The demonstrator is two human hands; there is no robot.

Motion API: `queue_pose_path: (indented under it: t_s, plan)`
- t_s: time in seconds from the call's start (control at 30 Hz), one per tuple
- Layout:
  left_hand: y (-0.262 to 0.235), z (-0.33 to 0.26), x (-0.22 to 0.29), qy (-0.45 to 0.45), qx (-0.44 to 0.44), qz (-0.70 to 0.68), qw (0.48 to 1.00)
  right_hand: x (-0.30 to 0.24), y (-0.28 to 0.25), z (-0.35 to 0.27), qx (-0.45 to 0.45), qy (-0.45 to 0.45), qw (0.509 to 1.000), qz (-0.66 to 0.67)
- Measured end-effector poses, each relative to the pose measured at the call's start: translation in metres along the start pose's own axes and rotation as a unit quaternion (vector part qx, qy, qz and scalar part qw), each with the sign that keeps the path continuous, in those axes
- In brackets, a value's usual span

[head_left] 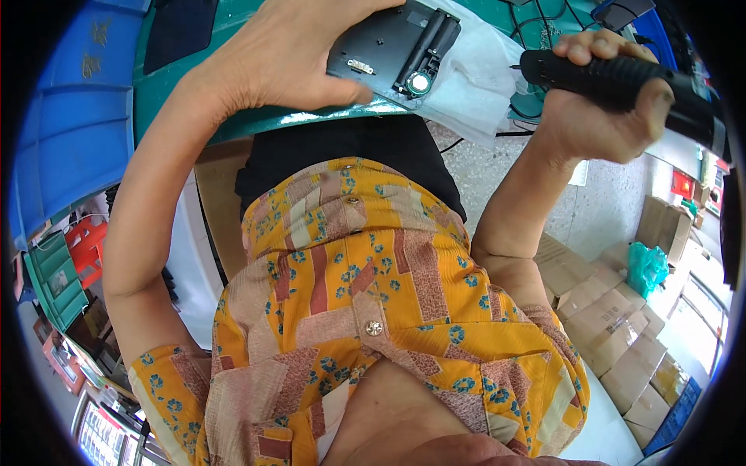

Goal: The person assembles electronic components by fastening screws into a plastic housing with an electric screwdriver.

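A black plastic device housing (381,43) lies on the teal table, with a small connector, a long dark cylinder and a round, green-edged part on its upper face. My left hand (311,54) spans its left side, thumb along the near edge and fingers over the far part; the fingertips are partly cut off at the top. My right hand (602,101) is wrapped round a black electric screwdriver (622,81), held to the right of the housing. The screwdriver's short tip points left, apart from the device. Under the housing's right side spreads a white plastic sheet (478,74).
Blue crates (74,140) stand at the left edge of the teal table (256,128). A dark flat panel (180,35) lies at the far left, and black cables (544,19) run at the far right. Cardboard boxes (606,326) are stacked on the floor to the right.
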State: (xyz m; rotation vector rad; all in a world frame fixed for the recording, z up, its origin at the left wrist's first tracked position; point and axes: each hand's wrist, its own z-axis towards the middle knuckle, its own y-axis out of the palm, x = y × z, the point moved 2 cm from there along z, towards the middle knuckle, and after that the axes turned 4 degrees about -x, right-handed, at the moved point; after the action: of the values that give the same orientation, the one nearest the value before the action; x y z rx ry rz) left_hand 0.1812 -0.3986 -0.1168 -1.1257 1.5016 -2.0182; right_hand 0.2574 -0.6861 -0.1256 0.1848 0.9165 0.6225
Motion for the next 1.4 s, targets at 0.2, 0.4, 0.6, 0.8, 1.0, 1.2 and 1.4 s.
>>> queue_pose_path:
  t_s: [0.2,0.4,0.6,0.8,1.0,1.2,1.4]
  plan:
    - [0.002,-0.002,-0.009,0.120,0.128,-0.005,0.985,0.020,0.010,0.002,0.005,0.008,1.000,-0.009]
    - [-0.002,-0.040,0.000,-0.061,0.071,0.067,0.993,0.047,0.042,0.009,-0.040,-0.003,0.998,0.047]
    - [-0.002,-0.064,-0.003,-0.120,0.078,0.087,0.986,0.058,0.083,0.017,-0.021,0.005,0.959,0.284]
    - [-0.001,-0.066,-0.004,-0.134,0.055,0.108,0.984,0.023,0.059,0.029,0.157,-0.129,0.967,-0.151]
    - [0.000,-0.064,-0.006,-0.130,0.057,0.117,0.983,0.004,0.048,0.024,0.144,-0.107,0.982,-0.055]
    - [-0.003,-0.060,-0.006,-0.102,0.077,0.096,0.987,0.017,0.053,-0.004,0.006,0.019,0.996,0.088]
    - [0.002,-0.061,-0.011,-0.066,0.106,0.108,0.986,0.007,0.056,-0.022,0.035,-0.026,0.997,0.064]
